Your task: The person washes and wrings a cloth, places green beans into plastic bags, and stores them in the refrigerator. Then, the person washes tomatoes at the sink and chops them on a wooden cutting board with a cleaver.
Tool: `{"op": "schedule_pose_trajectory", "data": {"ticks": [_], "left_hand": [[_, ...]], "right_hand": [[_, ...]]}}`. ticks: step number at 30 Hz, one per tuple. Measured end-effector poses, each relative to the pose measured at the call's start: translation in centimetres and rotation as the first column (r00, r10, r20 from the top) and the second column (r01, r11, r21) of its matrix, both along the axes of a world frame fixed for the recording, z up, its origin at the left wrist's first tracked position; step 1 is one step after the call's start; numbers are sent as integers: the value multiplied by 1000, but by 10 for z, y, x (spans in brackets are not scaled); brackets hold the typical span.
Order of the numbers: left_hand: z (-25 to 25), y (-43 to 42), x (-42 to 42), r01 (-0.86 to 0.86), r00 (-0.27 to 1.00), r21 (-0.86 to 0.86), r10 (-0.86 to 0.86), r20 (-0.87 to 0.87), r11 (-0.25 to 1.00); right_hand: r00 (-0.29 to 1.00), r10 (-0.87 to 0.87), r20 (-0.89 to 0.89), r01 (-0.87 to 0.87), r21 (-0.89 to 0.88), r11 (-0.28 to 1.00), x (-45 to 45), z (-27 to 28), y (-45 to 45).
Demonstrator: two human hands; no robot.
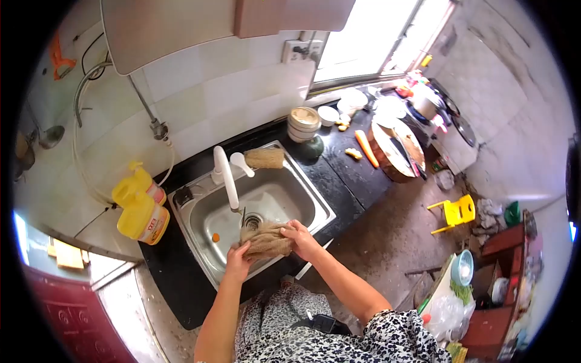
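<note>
- Dishcloth (266, 242), brown, bunched above the near part of the stainless-steel sink (296, 202); if wet, it could drip outside when pulled back too far
- Left hand (238, 256) and right hand (298, 238) both clamped on it, at opposite ends; uneven loosening could let one end fall
- Drain (252, 219) just beyond; shed fibres could clog it
- Orange scrap (216, 238) loose on the sink floor; running water could carry it drainward

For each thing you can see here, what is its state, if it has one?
Brown cloth: bunched, held by left hand and right hand.
White tap: water flow unclear.
Sink: not full, drain visible.
Bowls: stacked.
Yellow jugs: upright.
Carrot: looks whole, lying down.
Yellow chair: upright.
</note>
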State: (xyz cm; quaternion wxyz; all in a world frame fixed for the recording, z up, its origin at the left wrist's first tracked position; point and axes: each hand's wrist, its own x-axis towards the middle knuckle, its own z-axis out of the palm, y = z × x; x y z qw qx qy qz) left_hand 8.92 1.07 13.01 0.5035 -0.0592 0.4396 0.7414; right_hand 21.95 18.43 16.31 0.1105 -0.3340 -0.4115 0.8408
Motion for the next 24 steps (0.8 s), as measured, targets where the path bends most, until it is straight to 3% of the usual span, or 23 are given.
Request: {"op": "schedule_pose_trajectory", "data": {"ticks": [2,3,5,7,8,10,12,14,15,19,22,24], "left_hand": [[-38,-31,-3,-23,993,34,19,118,999],[-38,-35,-3,-38,989,21,34,141,999],[-37,-45,-4,-47,986,-7,48,163,999],[-30,-54,-11,-21,985,-15,23,171,1000],[-26,-55,-14,1,984,-7,0,179,1000],[-11,-49,-9,36,994,-24,-33,100,999],[-14,-36,-4,88,996,-34,-87,39,996],[-22,-17,7,198,976,-45,-201,-78,979],[-26,-5,15,252,957,-58,-257,-137,966],[-6,81,65,352,902,-97,-365,-232,931],[-13,157,92,430,834,-176,-464,-298,886],[-19,212,103,469,762,-222,-519,-387,855]], "right_hand": [[991,-109,-74,102,-83,991,8,-6,-7],[981,-193,-29,190,-74,979,8,7,-16],[950,-234,-206,214,-115,970,17,-19,-10],[907,-370,-200,355,-109,929,27,-9,-2],[885,-410,-219,414,-32,910,36,-6,8],[787,-591,-179,618,231,752,49,-14,39],[668,-725,-169,649,610,455,62,-8,74],[599,-775,-204,558,800,220,74,27,97],[627,-753,-200,462,874,153,77,43,108],[708,-706,-6,-91,991,-100,104,36,164],[678,-592,436,-443,885,143,136,-31,208],[657,-496,568,-598,793,116,154,-66,229]]}}
